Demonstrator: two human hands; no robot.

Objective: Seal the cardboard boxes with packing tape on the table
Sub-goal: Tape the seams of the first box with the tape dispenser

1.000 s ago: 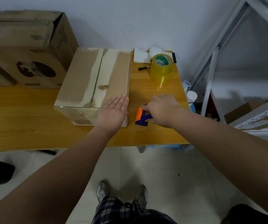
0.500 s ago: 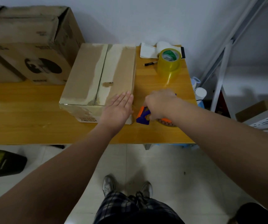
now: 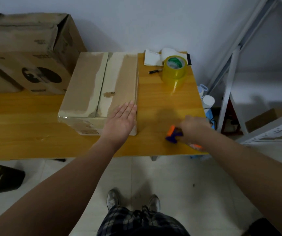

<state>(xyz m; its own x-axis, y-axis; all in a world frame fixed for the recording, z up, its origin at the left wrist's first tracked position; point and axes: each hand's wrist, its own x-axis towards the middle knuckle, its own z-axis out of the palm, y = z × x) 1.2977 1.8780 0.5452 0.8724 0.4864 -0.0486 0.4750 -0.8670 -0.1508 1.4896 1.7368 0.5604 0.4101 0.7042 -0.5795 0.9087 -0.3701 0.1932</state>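
White wall [image 3: 153, 23], pale tiled floor [image 3: 179, 181], grey metal shelving [image 3: 228, 86] right.

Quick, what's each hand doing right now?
Left hand: open, flat on the brown cardboard box.
Right hand: closed around the orange-and-blue tape dispenser.

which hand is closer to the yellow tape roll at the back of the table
Right. The right hand is at the table's near right edge, gripping the tape dispenser, roughly below the tape roll. The left hand lies flat on the box, farther left.
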